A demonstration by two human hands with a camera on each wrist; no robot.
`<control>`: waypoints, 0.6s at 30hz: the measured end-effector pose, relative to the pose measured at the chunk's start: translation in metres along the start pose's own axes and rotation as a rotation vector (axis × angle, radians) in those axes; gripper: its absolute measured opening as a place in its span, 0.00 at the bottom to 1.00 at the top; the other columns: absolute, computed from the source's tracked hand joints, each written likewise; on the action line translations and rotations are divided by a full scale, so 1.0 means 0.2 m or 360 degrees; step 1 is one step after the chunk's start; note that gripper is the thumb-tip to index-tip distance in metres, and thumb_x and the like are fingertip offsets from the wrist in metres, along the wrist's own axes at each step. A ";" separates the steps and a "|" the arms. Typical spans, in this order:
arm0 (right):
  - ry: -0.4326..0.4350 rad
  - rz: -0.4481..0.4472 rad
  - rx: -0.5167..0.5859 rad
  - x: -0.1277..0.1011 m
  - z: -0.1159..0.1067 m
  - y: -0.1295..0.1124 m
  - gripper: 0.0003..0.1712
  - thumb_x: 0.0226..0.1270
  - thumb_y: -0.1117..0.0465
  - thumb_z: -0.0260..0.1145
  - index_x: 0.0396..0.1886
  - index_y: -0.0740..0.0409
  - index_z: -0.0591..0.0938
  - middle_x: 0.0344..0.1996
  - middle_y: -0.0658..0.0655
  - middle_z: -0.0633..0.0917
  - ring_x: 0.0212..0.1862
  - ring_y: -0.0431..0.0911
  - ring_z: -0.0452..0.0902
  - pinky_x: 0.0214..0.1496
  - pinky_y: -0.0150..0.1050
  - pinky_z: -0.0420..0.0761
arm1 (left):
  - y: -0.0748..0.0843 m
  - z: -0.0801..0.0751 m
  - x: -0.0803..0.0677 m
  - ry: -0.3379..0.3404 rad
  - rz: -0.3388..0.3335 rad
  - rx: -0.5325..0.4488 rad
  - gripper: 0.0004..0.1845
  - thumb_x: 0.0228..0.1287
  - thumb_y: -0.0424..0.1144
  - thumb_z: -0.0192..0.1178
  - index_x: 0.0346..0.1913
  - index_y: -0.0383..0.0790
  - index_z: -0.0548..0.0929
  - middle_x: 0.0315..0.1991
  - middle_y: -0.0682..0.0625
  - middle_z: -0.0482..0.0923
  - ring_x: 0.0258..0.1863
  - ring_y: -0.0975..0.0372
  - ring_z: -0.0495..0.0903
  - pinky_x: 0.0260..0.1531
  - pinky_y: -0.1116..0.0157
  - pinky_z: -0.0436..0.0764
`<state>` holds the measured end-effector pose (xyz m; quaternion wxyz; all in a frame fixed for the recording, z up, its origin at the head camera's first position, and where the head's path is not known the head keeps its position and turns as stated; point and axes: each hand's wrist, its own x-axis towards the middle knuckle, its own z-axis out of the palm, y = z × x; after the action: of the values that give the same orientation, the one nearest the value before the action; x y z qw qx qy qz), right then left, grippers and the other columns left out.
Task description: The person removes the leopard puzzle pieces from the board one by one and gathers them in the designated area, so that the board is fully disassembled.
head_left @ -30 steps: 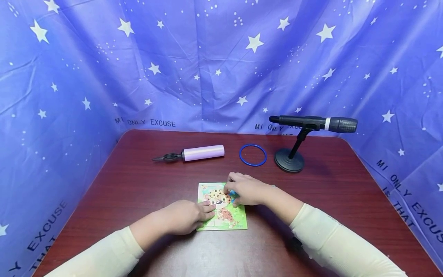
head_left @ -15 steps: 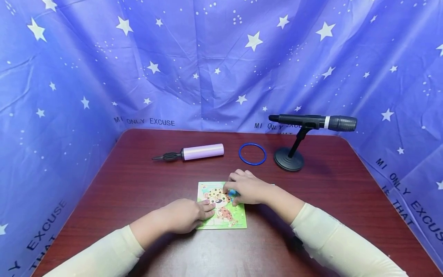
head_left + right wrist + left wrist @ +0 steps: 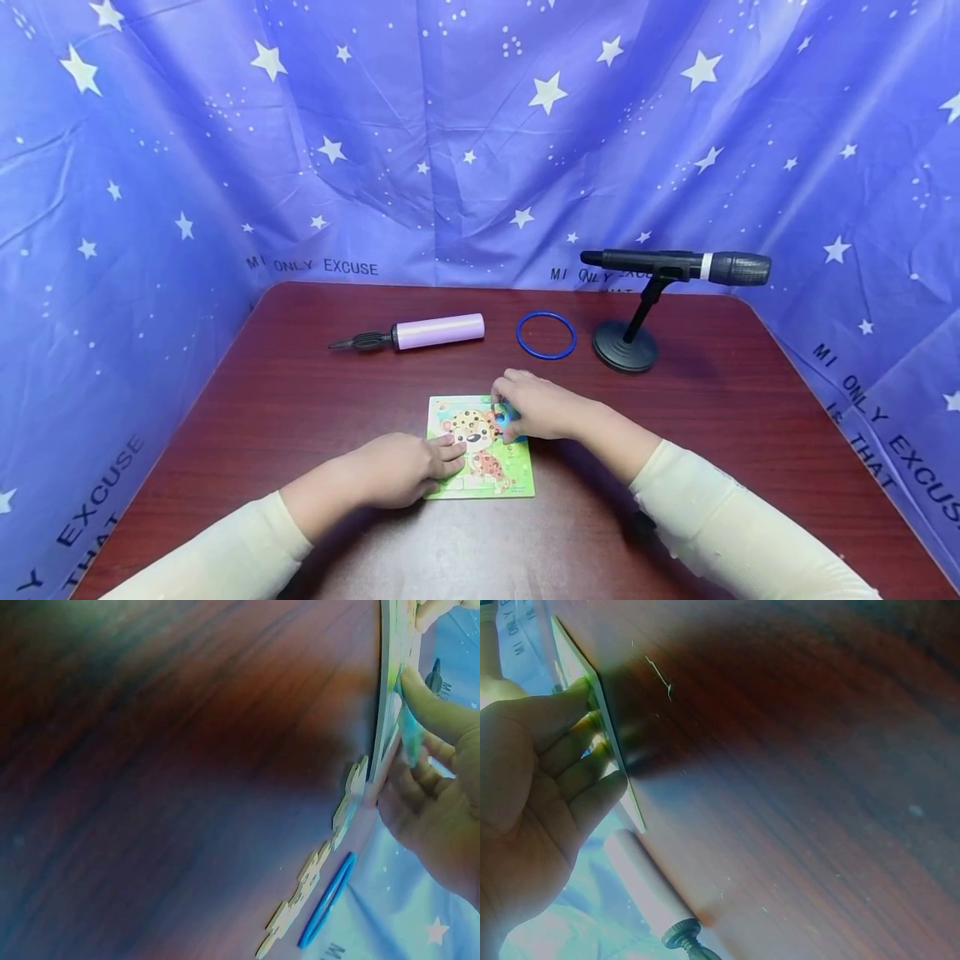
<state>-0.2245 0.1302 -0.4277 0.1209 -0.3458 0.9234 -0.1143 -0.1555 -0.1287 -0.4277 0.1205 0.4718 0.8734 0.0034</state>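
Green puzzle (image 3: 489, 468): flat on our desk (image 3: 300, 400).
Left hand (image 3: 397, 471): fingers out straight, resting on the puzzle; if we press too softly, it might slide.
Right hand (image 3: 546, 408): we pinch a tilted blue piece (image 3: 411, 736); pushed crooked, it could jam.

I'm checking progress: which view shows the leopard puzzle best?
The head view: the leopard puzzle faces the camera, though the left hand and right hand cover parts. Both wrist views show it almost edge-on; the right one also crops it.

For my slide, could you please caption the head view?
Left hand rests on a puzzle; at its far right corner, right hand pinches a piece.
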 end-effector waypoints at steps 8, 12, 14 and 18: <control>0.0039 -0.0032 0.0368 -0.07 -0.09 0.14 0.05 0.68 0.60 0.66 0.41 0.49 0.79 0.40 0.45 0.80 0.35 0.38 0.77 0.40 0.36 0.79 | 0.00 0.01 0.00 0.0005 0.0004 0.0001 0.26 0.68 0.43 0.60 0.68 0.50 0.74 0.70 0.56 0.68 0.70 0.62 0.67 0.62 0.60 0.75; 0.0094 0.0059 0.0392 -0.14 -0.18 0.25 0.04 0.68 0.59 0.66 0.40 0.45 0.79 0.36 0.42 0.82 0.39 0.38 0.76 0.44 0.38 0.77 | 0.00 0.01 0.00 0.0008 0.0018 0.0011 0.26 0.68 0.43 0.60 0.68 0.49 0.74 0.71 0.55 0.68 0.70 0.61 0.67 0.62 0.60 0.75; 0.0104 0.0120 0.0403 -0.19 -0.21 0.30 0.05 0.68 0.58 0.66 0.39 0.45 0.79 0.34 0.42 0.82 0.38 0.39 0.77 0.44 0.39 0.76 | 0.00 0.01 0.00 0.0008 0.0023 0.0010 0.26 0.68 0.43 0.60 0.68 0.49 0.74 0.71 0.55 0.68 0.70 0.61 0.67 0.63 0.60 0.75; 0.0085 0.0244 0.0436 -0.29 -0.24 0.42 0.04 0.67 0.60 0.67 0.38 0.49 0.79 0.31 0.45 0.81 0.36 0.40 0.76 0.42 0.39 0.75 | 0.00 0.00 0.00 0.0011 0.0008 -0.0007 0.26 0.68 0.43 0.60 0.68 0.49 0.74 0.71 0.55 0.68 0.70 0.61 0.67 0.63 0.60 0.75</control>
<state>-0.2480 0.2362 -0.3981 0.1507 -0.2514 0.9258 -0.2387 -0.1553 -0.1288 -0.4284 0.1185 0.4738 0.8726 0.0072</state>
